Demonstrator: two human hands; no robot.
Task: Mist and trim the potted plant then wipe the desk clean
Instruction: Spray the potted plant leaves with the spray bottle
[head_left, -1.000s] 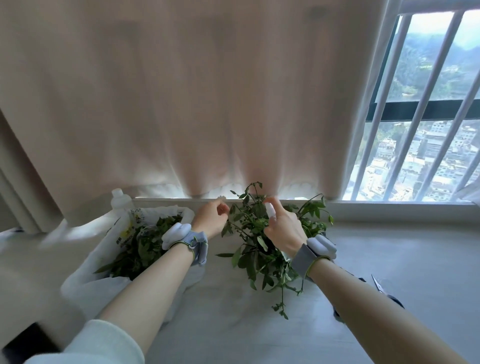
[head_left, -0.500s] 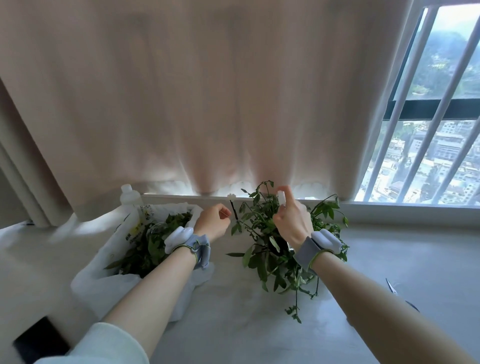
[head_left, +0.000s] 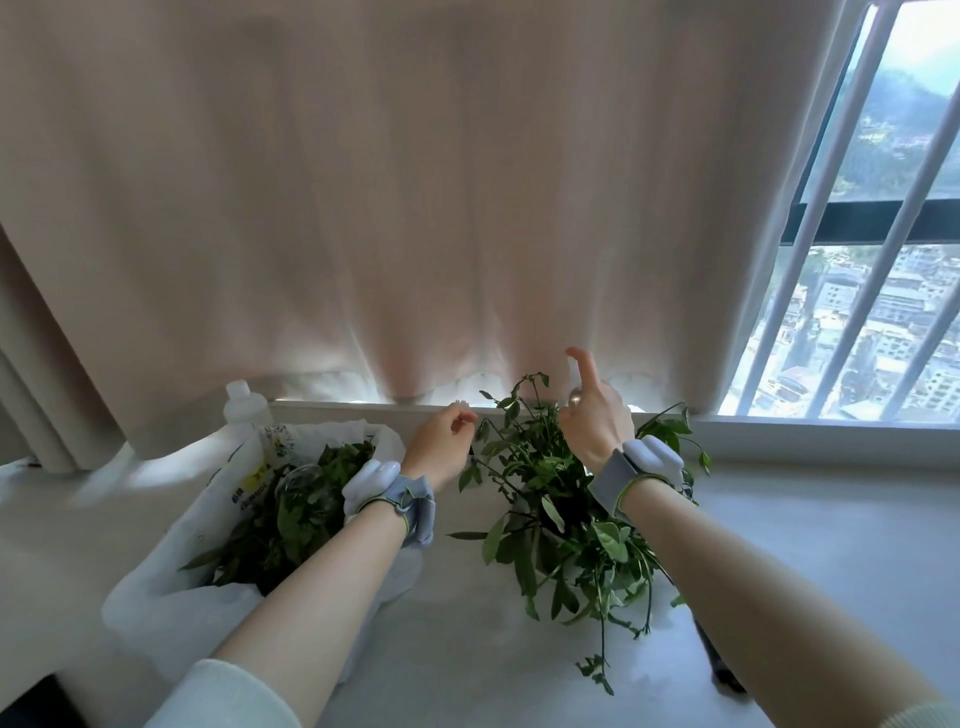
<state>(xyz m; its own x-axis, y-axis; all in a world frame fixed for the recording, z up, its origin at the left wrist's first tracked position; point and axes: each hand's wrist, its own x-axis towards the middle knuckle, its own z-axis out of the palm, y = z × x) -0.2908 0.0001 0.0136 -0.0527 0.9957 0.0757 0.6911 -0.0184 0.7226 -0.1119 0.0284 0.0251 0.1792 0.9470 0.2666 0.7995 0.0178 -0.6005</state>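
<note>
Misting stage, centre of frame. Right hand grips a small spray bottle above the potted plant, index finger raised off the nozzle. Left hand curls its fingers narrow at the plant's left edge; whether they pinch a shoot cannot be told. 2 likely hazards: spray overshoots and wets the curtain close behind; a tugged shoot tips the plant, its pot hidden by foliage, onto the desk.

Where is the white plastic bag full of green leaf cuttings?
In the head view the white plastic bag sits on the pale desk at lower left, left of the leafy potted plant, with a clear plastic bottle just behind it.
</note>
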